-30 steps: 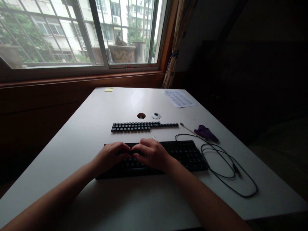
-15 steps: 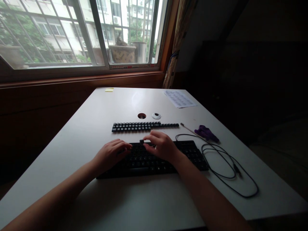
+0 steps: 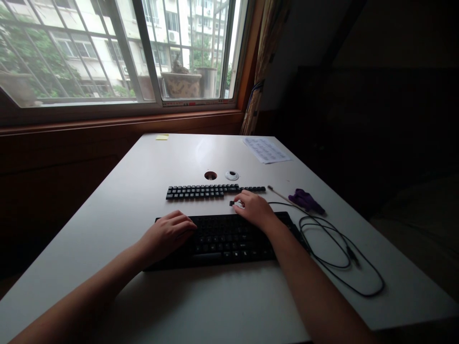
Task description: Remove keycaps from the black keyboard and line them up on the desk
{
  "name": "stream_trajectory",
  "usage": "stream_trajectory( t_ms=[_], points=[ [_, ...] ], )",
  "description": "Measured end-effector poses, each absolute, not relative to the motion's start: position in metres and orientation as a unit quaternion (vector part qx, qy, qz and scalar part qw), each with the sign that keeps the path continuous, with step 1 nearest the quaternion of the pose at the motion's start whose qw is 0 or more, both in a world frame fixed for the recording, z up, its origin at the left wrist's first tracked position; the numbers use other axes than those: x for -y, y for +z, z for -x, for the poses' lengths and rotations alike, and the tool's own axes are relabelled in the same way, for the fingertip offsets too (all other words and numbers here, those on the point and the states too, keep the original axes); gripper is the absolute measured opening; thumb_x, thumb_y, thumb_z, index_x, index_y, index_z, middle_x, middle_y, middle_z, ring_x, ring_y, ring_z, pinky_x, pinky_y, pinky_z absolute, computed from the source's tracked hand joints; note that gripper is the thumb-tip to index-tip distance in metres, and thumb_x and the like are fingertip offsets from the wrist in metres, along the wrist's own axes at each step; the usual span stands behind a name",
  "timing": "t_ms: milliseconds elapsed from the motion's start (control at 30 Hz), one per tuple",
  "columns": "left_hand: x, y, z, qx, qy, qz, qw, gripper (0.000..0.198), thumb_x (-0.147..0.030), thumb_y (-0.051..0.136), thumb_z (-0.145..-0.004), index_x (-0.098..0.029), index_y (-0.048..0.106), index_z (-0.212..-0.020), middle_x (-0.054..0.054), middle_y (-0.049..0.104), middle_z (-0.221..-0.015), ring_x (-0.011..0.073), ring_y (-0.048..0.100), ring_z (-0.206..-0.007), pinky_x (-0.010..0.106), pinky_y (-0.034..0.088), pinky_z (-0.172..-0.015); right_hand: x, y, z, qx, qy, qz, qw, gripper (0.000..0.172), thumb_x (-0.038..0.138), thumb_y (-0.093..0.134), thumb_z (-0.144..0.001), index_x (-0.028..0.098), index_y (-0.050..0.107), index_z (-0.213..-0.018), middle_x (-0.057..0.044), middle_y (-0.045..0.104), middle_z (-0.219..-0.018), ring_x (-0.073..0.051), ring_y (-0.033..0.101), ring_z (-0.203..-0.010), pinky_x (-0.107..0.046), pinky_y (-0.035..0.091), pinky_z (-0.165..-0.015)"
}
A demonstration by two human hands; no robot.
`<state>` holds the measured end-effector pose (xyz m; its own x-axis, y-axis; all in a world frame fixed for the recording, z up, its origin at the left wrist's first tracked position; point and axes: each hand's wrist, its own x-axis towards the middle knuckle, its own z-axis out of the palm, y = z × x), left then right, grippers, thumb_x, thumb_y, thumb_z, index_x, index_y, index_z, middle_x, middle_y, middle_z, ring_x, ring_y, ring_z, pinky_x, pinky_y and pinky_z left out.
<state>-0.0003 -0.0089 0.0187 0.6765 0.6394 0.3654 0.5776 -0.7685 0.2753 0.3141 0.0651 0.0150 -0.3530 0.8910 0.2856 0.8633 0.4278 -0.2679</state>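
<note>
A black keyboard (image 3: 215,241) lies on the white table before me, its upper rows looking darker and bare of lettering. My left hand (image 3: 172,230) rests on its left part, fingers stretched over the keys and holding nothing. Beyond the keyboard's back edge, my right hand (image 3: 256,208) pinches a small black keycap (image 3: 231,203) between thumb and fingertips. Just past that keycap, rows of loose black keycaps (image 3: 195,192) stand lined up on the table; the right hand partly covers their right end.
Right of the keyboard lie its coiled cable (image 3: 324,239), a thin brush-like stick (image 3: 281,194) and a purple cloth (image 3: 306,200). Printed paper (image 3: 267,149) and a yellow sticky note (image 3: 162,137) lie at the back. A round hole (image 3: 211,176) and its white cover (image 3: 232,176) are mid-table.
My right hand has moved from above the keyboard to the right and away from me, carrying the keycap to the table beyond it. My left hand stays on the keyboard.
</note>
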Motion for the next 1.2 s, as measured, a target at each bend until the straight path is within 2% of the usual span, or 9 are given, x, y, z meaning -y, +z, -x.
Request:
stream_trajectory(
  t_ms=[467, 600, 800, 1033, 1200],
  points=[
    [0.0096, 0.0192, -0.0008, -0.33, 0.213, -0.917, 0.075, 0.018, -0.021, 0.051, -0.098, -0.021, 0.066, -0.107, 0.007, 0.07, -0.102, 0.0201, 0.06, -0.093, 0.033, 0.053, -0.082, -0.0694, 0.008, -0.3163, 0.821, 0.039, 0.54, 0.179, 0.014, 0.03, 0.062, -0.088, 0.024, 0.071, -0.097, -0.003, 0.069, -0.097, -0.017, 0.065, -0.084, -0.028, 0.046, -0.073],
    [0.0096, 0.0194, -0.0002, -0.333, 0.206, -0.916, 0.085, 0.018, -0.021, 0.051, -0.098, -0.021, 0.065, -0.108, 0.006, 0.07, -0.104, 0.0205, 0.059, -0.095, 0.033, 0.052, -0.083, -0.068, 0.0092, -0.316, 0.822, 0.044, 0.534, 0.193, 0.018, 0.029, 0.064, -0.087, 0.024, 0.071, -0.103, -0.003, 0.069, -0.1, -0.018, 0.066, -0.085, -0.028, 0.047, -0.075],
    [0.0114, 0.0211, -0.0007, -0.338, 0.204, -0.914, 0.087, 0.018, -0.02, 0.052, -0.098, -0.021, 0.066, -0.109, 0.006, 0.07, -0.104, 0.0204, 0.059, -0.096, 0.033, 0.052, -0.084, -0.0636, 0.015, -0.3144, 0.832, 0.02, 0.507, 0.222, 0.017, 0.025, 0.059, -0.09, 0.027, 0.073, -0.099, -0.002, 0.069, -0.095, -0.017, 0.065, -0.085, -0.028, 0.046, -0.075],
    [0.0116, 0.0211, 0.0002, -0.34, 0.202, -0.914, 0.095, 0.018, -0.02, 0.051, -0.098, -0.021, 0.066, -0.108, 0.006, 0.069, -0.105, 0.0206, 0.058, -0.096, 0.033, 0.052, -0.084, -0.0643, 0.0123, -0.3157, 0.85, 0.009, 0.497, 0.176, 0.023, 0.029, 0.056, -0.093, 0.029, 0.076, -0.105, -0.002, 0.07, -0.098, -0.017, 0.065, -0.084, -0.028, 0.046, -0.076],
    [0.0109, 0.0197, -0.0001, -0.34, 0.201, -0.914, 0.096, 0.017, -0.02, 0.051, -0.098, -0.021, 0.066, -0.107, 0.005, 0.069, -0.105, 0.0206, 0.058, -0.096, 0.034, 0.051, -0.083, -0.0634, 0.0133, -0.313, 0.846, 0.015, 0.516, 0.131, 0.029, 0.033, 0.05, -0.096, 0.033, 0.072, -0.115, -0.001, 0.069, -0.103, -0.017, 0.065, -0.09, -0.027, 0.046, -0.079]
  ],
)
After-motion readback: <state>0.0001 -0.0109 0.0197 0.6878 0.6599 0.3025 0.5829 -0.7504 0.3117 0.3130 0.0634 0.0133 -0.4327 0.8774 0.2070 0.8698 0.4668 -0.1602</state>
